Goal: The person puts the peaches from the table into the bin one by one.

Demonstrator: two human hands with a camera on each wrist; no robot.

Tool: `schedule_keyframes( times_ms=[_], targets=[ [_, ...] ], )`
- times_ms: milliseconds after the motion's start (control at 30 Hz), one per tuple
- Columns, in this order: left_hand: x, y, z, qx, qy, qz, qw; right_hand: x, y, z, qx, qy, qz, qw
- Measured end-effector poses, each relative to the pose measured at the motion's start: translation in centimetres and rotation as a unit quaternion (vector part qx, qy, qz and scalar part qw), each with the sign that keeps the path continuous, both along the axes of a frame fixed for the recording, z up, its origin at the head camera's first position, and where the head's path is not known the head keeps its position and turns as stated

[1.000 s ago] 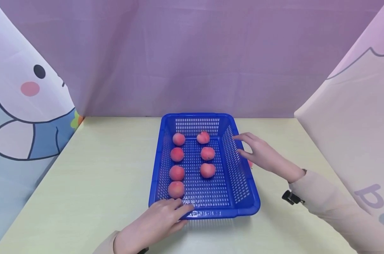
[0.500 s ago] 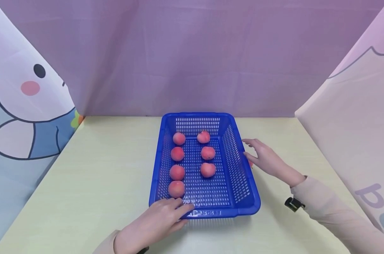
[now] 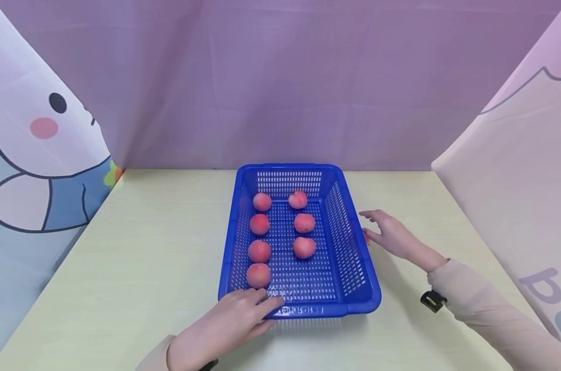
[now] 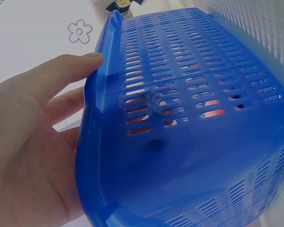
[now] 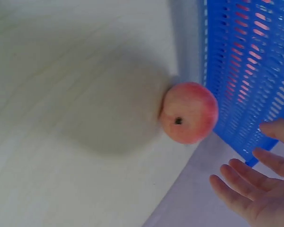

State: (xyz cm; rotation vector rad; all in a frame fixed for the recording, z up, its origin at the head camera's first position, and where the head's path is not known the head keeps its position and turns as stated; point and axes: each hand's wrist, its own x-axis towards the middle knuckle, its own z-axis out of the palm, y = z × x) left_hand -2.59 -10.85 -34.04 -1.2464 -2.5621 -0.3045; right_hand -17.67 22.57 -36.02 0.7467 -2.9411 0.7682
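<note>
A blue plastic basket [image 3: 364, 257] with slotted walls stands in the middle of the head view, several pink-red peaches [image 3: 259, 251] lying inside in two rows. The left row runs longer than the right row [image 3: 304, 248]. My left hand [image 3: 236, 317] grips the basket's near rim left of centre, thumb and fingers on either side of it. Outside the right wall, one more peach [image 5: 189, 113] lies on the table, mostly hidden by the basket in the head view. Just above that peach hovers my right hand [image 3: 393, 237], fingers spread and holding nothing.
The pale table [image 3: 164, 232] extends on both sides of the basket. A purple cloth [image 3: 280, 87] hangs behind its far edge. Printed cloth panels stand at left [image 3: 39, 154] and right [image 3: 516, 180].
My right hand has drawn back from over the basket's right rim to outside it, moving right and slightly nearer, by the outer peach. The left hand keeps its place on the rim.
</note>
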Motion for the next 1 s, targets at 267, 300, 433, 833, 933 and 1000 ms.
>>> schedule_keyframes(
  times_ms=[267, 300, 433, 833, 933, 1000],
  targets=[
    [0.0, 0.0, 0.1, 0.002, 0.000, -0.001, 1.0000, -0.2, 0.5, -1.3, 0.026, -0.022, 0.030, 0.999],
    [0.0, 0.0, 0.1, 0.002, 0.000, -0.001, 1.0000, -0.2, 0.5, -1.4, 0.028, -0.024, 0.034, 0.999],
    [0.0, 0.0, 0.1, 0.001, -0.007, -0.002, 1.0000, -0.2, 0.4, -1.7, 0.030, -0.025, 0.048, 0.998],
    [0.0, 0.0, 0.3, -0.001, -0.010, -0.003, 0.9999, -0.6, 0.3, -2.3, 0.012, -0.019, 0.083, 0.996],
    [0.0, 0.0, 0.3, -0.003, -0.012, -0.003, 0.9999, -0.7, 0.2, -2.4, 0.007, -0.014, 0.089, 0.996],
    [0.1, 0.0, 0.3, -0.004, -0.012, -0.002, 0.9999, -0.8, 0.2, -2.5, 0.004, -0.004, 0.098, 0.995]
  ],
)
